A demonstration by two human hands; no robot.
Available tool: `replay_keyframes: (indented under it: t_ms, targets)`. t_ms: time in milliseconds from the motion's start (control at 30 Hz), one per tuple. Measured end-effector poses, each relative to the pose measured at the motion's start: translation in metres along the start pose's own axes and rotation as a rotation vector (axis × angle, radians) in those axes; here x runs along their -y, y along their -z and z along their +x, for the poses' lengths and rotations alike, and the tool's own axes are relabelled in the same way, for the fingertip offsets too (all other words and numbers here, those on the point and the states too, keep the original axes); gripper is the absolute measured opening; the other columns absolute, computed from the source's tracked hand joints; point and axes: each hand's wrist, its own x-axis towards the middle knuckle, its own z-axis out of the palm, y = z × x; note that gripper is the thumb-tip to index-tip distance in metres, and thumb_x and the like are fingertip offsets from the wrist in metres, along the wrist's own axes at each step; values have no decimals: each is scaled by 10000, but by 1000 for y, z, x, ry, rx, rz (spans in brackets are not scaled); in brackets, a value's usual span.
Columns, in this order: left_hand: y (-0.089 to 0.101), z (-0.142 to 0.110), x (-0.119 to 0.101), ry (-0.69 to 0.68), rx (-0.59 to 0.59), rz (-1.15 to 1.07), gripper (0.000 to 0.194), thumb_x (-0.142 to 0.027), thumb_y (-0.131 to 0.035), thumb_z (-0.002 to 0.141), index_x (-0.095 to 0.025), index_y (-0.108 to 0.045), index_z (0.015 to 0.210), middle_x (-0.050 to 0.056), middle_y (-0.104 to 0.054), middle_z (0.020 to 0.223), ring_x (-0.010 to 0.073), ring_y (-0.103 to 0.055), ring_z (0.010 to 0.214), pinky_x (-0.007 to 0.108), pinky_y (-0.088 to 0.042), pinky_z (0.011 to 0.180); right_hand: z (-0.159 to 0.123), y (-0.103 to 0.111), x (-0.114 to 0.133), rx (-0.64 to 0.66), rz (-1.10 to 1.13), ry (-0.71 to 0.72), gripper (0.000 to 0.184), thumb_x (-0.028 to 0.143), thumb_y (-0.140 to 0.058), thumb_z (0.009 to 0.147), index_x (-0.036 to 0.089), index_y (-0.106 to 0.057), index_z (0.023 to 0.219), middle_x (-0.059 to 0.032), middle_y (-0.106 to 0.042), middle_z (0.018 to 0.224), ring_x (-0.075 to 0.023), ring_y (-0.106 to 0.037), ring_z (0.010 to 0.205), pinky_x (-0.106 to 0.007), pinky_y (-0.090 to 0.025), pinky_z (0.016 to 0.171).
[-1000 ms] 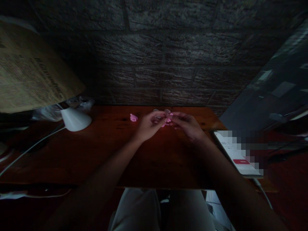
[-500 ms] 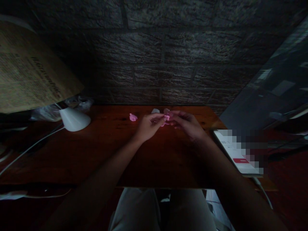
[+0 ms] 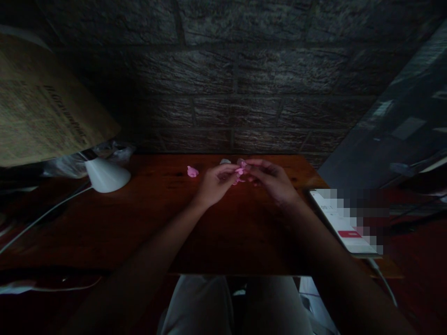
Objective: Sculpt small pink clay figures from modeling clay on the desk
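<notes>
Over the far part of the wooden table, my left hand [image 3: 217,183] and my right hand [image 3: 274,180] meet fingertip to fingertip. Both pinch a small pink piece [image 3: 240,170] that looks like modelling clay; the fingers cover part of it, and a bit of pink hangs below. Left of my left hand, a separate pink lump [image 3: 192,171] lies on the table. Just behind my left fingers sits a small whitish object [image 3: 225,161], mostly hidden, whose kind I cannot make out.
The wooden table [image 3: 216,242] ends at a dark brick wall [image 3: 209,74]. At the left stands a lamp with a white base [image 3: 108,176] and a paper-like shade [image 3: 45,102]; its cable crosses the table. A tablet or phone [image 3: 335,218] lies by my right forearm.
My fingers have shifted slightly on the pink piece, which shows a little differently between them. Both hands stay in nearly the same place, and the separate pink lump lies still.
</notes>
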Motion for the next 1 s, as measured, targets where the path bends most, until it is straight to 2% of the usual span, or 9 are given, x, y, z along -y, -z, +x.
replay_keyframes:
  t_ms: [233,433,700,1000]
  targets:
    - [1,0,3,-6,-71,6,257,-266,-730,866,-170,-763,1102,96,-801,1077,172,-762,811,263,-608,672,-2,-3,1,22,-16,10,432,463,-898,664,225,-756,996,-35,-778,854,-166,-680,733,-274,-472,612]
    - [-1,-1,1,-12,-53,12,244,-269,-725,873,-185,-775,1096,83,-810,1020,170,-760,797,274,-614,685,-3,-6,0,68,-2,24,401,432,-874,687,233,-754,1013,-39,-781,842,-186,-699,767,-284,-456,616]
    - [-2,-3,0,-57,-34,42,209,-266,-720,886,-195,-784,1071,72,-806,986,159,-749,780,281,-605,710,-2,-4,-1,51,92,-67,379,367,-883,663,250,-772,1006,-19,-764,833,-152,-660,725,-260,-463,590]
    - [-4,-3,0,-69,-28,-3,220,-299,-727,881,-177,-789,1053,85,-811,1020,174,-764,817,304,-617,779,0,-1,-3,47,127,-121,380,373,-891,657,264,-784,1005,-16,-762,865,-136,-640,688,-238,-482,560]
